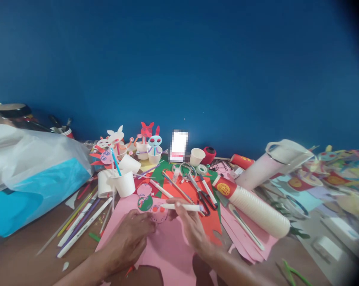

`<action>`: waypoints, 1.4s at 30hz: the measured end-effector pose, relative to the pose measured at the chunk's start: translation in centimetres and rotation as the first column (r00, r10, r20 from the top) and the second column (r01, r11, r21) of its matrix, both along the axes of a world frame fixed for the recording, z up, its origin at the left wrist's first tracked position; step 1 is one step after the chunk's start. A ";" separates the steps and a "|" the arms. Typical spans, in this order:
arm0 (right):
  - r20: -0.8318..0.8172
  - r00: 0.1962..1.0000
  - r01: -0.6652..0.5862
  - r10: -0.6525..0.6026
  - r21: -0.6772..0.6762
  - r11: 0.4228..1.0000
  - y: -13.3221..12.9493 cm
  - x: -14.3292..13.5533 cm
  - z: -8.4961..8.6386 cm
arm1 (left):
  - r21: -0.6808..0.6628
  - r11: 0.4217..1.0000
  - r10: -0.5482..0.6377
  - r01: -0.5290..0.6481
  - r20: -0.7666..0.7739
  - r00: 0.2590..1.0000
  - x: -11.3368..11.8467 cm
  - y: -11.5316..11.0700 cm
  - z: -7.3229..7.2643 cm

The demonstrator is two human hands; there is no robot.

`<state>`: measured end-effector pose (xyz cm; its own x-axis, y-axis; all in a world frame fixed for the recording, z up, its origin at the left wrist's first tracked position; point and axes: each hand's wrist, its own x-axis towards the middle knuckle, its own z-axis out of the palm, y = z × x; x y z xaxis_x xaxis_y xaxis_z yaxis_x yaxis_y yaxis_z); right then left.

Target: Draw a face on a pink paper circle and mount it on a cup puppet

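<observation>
My right hand [189, 224] is closed around a white marker [185, 207], held nearly level with its tip pointing left. Under that tip lies a round pink paper face [159, 217] with orange eyes and drawn lashes. The curled fingers of my left hand [130, 234] press on the left edge of this face. Both hands are over a large pink sheet [170, 248] with cut edges. A green paper circle [145, 203] with a drawing and a pink paper circle [144, 190] lie just beyond the face.
Black-handled scissors [207, 202] lie on a red-orange sheet [179, 186]. Stacked paper cups [253, 206] and a white jug [269, 163] stand right. Cup puppets [154, 149] line the blue wall. Left are markers [84, 228] and a plastic bag [42, 178]. A bright blurred-out rectangle [179, 145] stands behind.
</observation>
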<state>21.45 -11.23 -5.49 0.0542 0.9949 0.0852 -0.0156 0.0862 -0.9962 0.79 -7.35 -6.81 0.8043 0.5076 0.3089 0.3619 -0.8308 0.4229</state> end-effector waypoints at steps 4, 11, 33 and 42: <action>-0.093 0.994 0.050 -0.052 -0.028 0.998 0.2 -0.8 -1.4 | -0.038 0.999 0.006 -0.008 -0.036 0.999 0.0 0.0 0.2; 0.030 0.984 0.174 -0.173 -0.045 0.984 0.7 -0.3 -2.8 | -0.009 0.999 0.038 -0.038 0.014 0.999 0.1 0.0 0.1; 0.264 0.961 0.095 -0.076 -0.059 0.994 0.2 -0.2 -3.5 | -0.052 0.999 0.012 -0.012 -0.008 1.000 0.0 0.1 -0.5; 0.295 0.952 0.040 -0.077 0.131 0.991 0.0 0.4 -4.3 | -0.059 0.998 0.009 -0.007 0.043 0.999 -0.1 0.2 -1.3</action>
